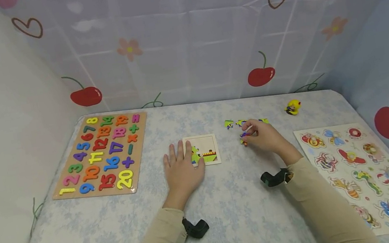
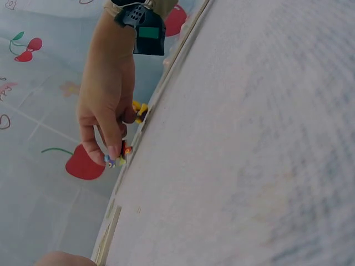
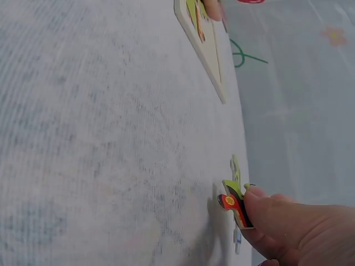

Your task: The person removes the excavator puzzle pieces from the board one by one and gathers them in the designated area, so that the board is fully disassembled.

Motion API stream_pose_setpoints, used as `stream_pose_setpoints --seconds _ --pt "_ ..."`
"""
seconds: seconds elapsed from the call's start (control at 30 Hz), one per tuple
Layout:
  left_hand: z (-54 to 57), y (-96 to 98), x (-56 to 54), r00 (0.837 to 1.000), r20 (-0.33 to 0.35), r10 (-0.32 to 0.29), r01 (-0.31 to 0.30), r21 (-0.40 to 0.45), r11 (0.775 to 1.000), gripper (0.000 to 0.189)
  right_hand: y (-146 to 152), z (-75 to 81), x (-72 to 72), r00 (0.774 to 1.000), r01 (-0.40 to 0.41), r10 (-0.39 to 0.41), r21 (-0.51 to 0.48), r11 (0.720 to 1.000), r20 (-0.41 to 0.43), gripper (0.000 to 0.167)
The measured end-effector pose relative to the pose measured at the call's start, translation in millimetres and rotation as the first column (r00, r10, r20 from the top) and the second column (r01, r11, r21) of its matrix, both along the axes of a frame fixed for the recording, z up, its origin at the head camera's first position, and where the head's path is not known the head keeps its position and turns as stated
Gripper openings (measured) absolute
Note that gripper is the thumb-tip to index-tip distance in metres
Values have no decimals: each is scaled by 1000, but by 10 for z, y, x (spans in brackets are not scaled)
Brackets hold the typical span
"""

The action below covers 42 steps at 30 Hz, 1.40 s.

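Observation:
My left hand (image 1: 183, 173) lies with straight fingers over the left side of a small square wooden puzzle tray (image 1: 206, 142). Green and red-yellow puzzle pieces (image 1: 209, 155) fill the lower part of that tray; some of it is hidden under the fingers. To the right of it, my right hand (image 1: 267, 139) pinches a jigsaw piece (image 3: 236, 206) between thumb and fingers, just over the tabletop. This piece is green, red and black. Loose puzzle pieces (image 1: 229, 124) lie on the table behind the right hand, partly covered by it.
A number board (image 1: 137, 151) with colourful raised numerals lies at the left. On the right is an insect-picture board (image 1: 344, 174), near the right forearm. A small yellow toy figure (image 1: 293, 107) stands at the back right. A patterned curtain (image 1: 185, 63) rises behind the table.

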<state>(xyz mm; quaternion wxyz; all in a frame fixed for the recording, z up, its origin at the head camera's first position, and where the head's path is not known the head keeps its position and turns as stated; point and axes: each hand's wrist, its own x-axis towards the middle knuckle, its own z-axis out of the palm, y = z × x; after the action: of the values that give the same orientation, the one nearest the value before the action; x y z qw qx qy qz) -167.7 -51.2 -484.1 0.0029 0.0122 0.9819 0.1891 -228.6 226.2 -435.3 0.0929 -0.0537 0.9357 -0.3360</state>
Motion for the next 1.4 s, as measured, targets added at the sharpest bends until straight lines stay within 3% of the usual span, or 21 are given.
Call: stream_pose_setpoints --seconds 0.53,0.8,1.1,1.4 --pt "10 -5 7 1000 2 1 -1 5 1000 74 90 -82 -13 999 5 -1 98 995 -39 26" --pt "8 -9 1 1000 2 5 -5 0 1000 74 84 -64 11 992 31 -1 243 970 -123 29" --pt "15 -23 -10 1000 -12 1 0 22 1000 79 4 -73 4 985 -3 32 168 986 -167 25" --pt "-21 -137 -23 1000 -2 -9 9 32 999 83 -285 -43 11 981 -69 83 88 994 -173 26"
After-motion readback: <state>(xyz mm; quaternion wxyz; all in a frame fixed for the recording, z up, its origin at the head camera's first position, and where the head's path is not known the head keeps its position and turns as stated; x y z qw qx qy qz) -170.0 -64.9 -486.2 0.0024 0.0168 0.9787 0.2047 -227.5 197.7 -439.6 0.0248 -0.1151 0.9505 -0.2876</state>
